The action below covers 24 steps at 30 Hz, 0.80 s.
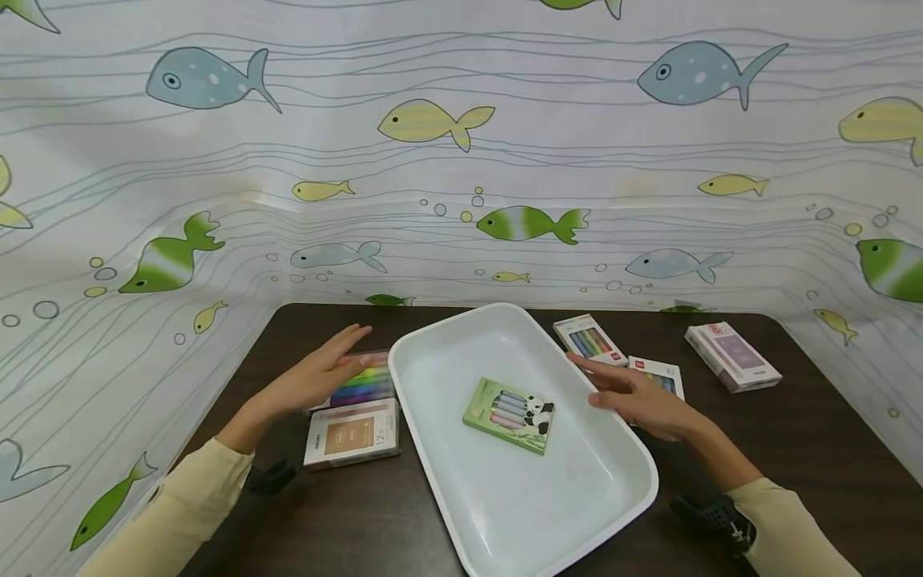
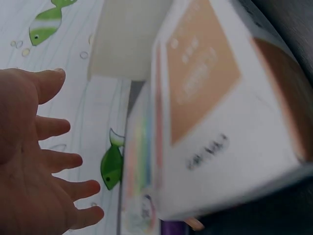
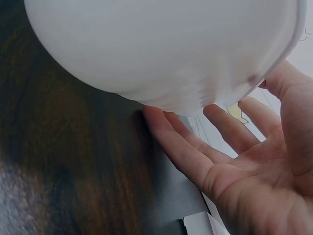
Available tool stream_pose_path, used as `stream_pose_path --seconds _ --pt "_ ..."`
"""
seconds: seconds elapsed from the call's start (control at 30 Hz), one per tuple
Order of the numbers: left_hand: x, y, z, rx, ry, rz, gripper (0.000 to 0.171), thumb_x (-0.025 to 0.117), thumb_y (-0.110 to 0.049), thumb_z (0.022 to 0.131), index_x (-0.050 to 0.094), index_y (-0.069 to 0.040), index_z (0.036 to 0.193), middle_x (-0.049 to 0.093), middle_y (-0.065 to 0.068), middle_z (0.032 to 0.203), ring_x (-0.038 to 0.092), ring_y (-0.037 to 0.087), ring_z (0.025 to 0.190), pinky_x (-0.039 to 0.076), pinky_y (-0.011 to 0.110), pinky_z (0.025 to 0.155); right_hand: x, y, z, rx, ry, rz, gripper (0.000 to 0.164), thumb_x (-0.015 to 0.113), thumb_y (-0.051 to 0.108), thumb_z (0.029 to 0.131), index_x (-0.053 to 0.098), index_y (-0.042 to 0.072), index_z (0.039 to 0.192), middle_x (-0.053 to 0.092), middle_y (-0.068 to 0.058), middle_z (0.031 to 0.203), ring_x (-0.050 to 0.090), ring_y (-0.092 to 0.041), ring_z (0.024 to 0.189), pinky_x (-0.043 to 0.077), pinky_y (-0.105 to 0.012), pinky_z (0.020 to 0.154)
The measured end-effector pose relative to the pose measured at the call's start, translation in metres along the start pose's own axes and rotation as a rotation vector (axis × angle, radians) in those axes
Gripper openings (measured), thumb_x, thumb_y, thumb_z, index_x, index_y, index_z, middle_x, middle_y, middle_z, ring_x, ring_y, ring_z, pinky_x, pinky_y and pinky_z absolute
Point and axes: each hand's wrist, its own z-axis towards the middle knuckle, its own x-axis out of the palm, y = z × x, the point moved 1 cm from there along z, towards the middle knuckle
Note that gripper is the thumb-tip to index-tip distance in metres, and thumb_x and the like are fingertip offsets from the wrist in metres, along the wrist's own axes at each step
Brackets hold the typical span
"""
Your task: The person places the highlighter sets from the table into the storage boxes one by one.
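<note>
A white rectangular tray point(image 1: 461, 473) stands turned at an angle on the dark table. Inside it lies a green box with pens and a panda printed on it point(image 1: 509, 417). My right hand point(image 1: 642, 401) holds the tray's right side, its thumb over the rim and its fingers point(image 3: 181, 147) against the outer wall. My left hand point(image 1: 310, 381) is off the tray's left side, fingers spread, with nothing in it. Near that hand are a pack of rainbow-coloured pens point(image 1: 368, 381) and a white box with a tan panel point(image 1: 353, 433).
Beyond the tray's right rim lies a box with coloured sticks on its front point(image 1: 591, 340). A similar white box point(image 1: 663, 373) is partly hidden by my right hand. Farther right sits a white box with a mauve panel point(image 1: 733, 357). A fish-patterned sheet point(image 1: 433, 176) surrounds the table point(image 1: 808, 457).
</note>
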Motion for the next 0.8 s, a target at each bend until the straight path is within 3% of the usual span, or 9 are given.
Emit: stream_pose_path --seconds 0.23,0.47,0.8 --pt "0.003 0.018 -0.002 -0.013 -0.013 0.012 0.069 0.053 -0.038 0.107 0.023 -0.007 0.162 0.005 0.024 0.166 0.007 0.052 0.148 0.014 0.076 0.108 0.0 0.001 0.0 0.012 0.0 0.012 0.065 0.054 0.009 0.106 0.026 0.022 0.164 0.028 -0.025 0.16 0.054 -0.043 0.127 0.054 -0.058 0.086" --pt "-0.004 0.034 -0.008 -0.031 -0.042 0.074 0.072 0.053 -0.04 0.107 0.023 -0.001 0.16 0.003 0.028 0.165 0.003 0.057 0.146 0.01 0.081 0.104 0.001 0.002 0.001 0.013 -0.002 0.007 0.066 0.054 0.008 0.106 0.024 0.02 0.164 0.03 -0.026 0.159 0.056 -0.043 0.126 0.054 -0.058 0.086" --pt "-0.015 0.045 -0.011 -0.03 -0.059 0.147 0.075 0.052 -0.043 0.107 0.022 0.001 0.16 0.005 0.031 0.164 0.005 0.058 0.145 0.01 0.08 0.105 0.0 0.001 0.001 0.01 -0.006 0.005 0.067 0.055 0.008 0.106 0.022 0.016 0.164 0.032 -0.027 0.158 0.057 -0.042 0.125 0.054 -0.059 0.085"
